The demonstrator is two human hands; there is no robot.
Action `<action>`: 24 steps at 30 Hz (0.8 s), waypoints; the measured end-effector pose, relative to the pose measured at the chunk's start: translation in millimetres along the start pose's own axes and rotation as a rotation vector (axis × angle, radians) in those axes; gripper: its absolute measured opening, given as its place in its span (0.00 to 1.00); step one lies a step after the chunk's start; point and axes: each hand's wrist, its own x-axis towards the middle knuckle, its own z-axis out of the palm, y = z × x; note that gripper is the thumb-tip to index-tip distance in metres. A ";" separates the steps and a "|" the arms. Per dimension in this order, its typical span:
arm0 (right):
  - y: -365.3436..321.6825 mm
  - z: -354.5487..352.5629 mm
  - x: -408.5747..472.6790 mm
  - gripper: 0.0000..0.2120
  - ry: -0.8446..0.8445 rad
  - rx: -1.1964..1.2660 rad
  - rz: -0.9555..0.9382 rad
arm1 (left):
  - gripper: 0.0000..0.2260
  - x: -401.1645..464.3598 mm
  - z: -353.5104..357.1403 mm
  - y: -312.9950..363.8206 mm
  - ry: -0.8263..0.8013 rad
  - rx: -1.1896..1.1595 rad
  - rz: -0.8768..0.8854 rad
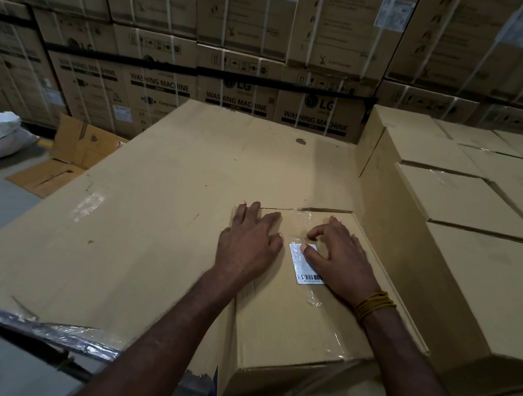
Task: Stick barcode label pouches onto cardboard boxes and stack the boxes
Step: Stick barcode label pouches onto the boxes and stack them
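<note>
From the head camera we had the small cardboard box (292, 316) near us, resting on a big flat carton (150, 197), with the barcode label pouch (306, 265) lying on its top face, just right of centre. Our left hand (248, 243) lay flat with fingers spread on the box's far-left top, while our right hand (339, 257) pressed on the pouch, thumb on the white label and fingers bent down at its far edge. We judged that uneven pressing could leave the clear film wrinkled or lifting, and the pouch might peel once the box joined the stacked boxes (468, 204) on the right.
</note>
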 end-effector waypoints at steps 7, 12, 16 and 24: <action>1.0 0.3 0.3 0.11 0.041 -0.002 -0.022 | 0.23 -0.4 -0.2 1.0 -0.003 -0.006 -0.001; -0.1 0.0 -0.4 0.17 0.052 -0.018 -0.008 | 0.23 -1.1 -0.4 1.2 -0.004 -0.003 0.001; -1.3 -1.0 -1.8 0.12 0.067 0.003 -0.010 | 0.22 -1.0 -0.3 0.8 -0.004 -0.003 0.001; 1.7 -0.6 -0.7 0.11 0.007 -0.006 -0.035 | 0.22 -0.5 0.4 0.6 -0.002 0.003 0.003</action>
